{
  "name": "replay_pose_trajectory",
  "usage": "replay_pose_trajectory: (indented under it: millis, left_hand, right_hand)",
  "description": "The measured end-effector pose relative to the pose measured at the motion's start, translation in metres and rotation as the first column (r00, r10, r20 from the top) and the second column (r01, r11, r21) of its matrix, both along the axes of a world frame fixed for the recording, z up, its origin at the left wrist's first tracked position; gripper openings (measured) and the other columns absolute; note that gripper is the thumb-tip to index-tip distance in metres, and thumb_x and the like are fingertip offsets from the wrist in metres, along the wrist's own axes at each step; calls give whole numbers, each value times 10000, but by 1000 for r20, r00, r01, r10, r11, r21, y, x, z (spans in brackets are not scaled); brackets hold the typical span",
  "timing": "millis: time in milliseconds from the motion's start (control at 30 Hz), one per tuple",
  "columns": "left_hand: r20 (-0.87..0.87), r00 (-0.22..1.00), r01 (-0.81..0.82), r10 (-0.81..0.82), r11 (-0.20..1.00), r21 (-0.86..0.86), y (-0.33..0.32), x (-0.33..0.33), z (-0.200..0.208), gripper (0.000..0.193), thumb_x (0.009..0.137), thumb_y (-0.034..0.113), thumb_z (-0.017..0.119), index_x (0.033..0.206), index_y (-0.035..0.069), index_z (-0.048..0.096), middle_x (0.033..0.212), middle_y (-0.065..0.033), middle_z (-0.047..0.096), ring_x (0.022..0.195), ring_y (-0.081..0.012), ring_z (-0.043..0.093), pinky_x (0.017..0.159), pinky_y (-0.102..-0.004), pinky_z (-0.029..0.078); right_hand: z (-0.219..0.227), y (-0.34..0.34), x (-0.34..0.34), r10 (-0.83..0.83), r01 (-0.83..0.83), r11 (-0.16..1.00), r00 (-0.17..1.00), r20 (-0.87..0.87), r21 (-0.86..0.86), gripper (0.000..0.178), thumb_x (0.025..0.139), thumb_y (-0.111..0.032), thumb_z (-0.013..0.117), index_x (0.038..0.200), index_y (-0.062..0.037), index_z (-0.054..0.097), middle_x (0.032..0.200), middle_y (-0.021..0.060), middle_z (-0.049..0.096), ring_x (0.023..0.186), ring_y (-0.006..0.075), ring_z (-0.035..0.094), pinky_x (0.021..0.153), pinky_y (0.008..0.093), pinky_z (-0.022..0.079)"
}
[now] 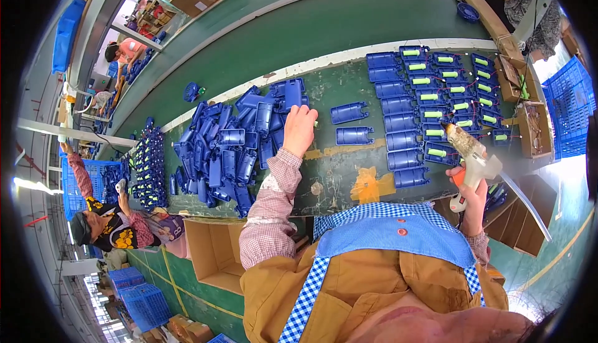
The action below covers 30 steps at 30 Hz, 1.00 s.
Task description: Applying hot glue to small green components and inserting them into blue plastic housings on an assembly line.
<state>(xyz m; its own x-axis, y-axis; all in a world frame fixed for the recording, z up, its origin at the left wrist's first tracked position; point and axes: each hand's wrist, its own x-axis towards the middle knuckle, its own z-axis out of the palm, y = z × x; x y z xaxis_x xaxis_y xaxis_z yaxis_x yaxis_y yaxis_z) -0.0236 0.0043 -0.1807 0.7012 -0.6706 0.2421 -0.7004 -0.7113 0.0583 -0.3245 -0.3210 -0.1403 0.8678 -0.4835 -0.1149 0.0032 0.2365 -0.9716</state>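
My left hand (300, 131) is at the right edge of a heap of blue plastic shells (227, 137). Its bent fingers close on the lower end of one blue plastic shell (294, 92); a light green bit shows beside the hand, too small to name. Two single shells (354, 135) lie right of that hand. My right hand (472, 196) grips a white hot glue gun (476, 162) with a dirty brown nozzle and a clear glue stick (529, 206) out of its back. Beyond the nozzle lie rows of shells, many holding light green battery cells (433, 114) with thin wires.
Orange tape (372, 185) sticks to the green table. Small cardboard boxes (534, 128) stand at its right end, near a blue crate (570, 109). A co-worker (112, 224) sits at left beside more filled shells. An open carton (215, 249) stands below the table edge.
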Motion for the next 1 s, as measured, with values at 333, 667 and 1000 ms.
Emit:
replay_pose_trajectory:
  millis: [333,667,1000]
  left_hand:
    - [-492,867,-330,-71,658,-677,-6,-5,17,158,833,-34,600,960,25,528,886,-61,615,782,-139,623,678,-264,512]
    - [-709,585,-694,-394,209,-689,-8,-25,25,277,900,1,515,1170,53,478,932,-80,624,743,-144,630,580,-231,504]
    - [-790,458,-771,-408,260,-581,-3,-34,2,161,892,47,539,1034,22,610,852,-61,659,620,-86,570,519,-186,426]
  right_hand:
    - [2,0,-1,-5,6,1000,1000,17,-12,531,712,-97,518,1212,71,454,1033,168,621,1002,269,603,908,352,451]
    - [2,2,1,-1,1,1000,1000,17,-17,532,712,-93,517,1215,67,456,1035,165,625,1004,274,609,895,352,461]
    - [4,1,2,20,-19,1000,999,30,-25,511,736,-106,514,1215,65,461,1043,164,626,1006,269,608,892,351,459]
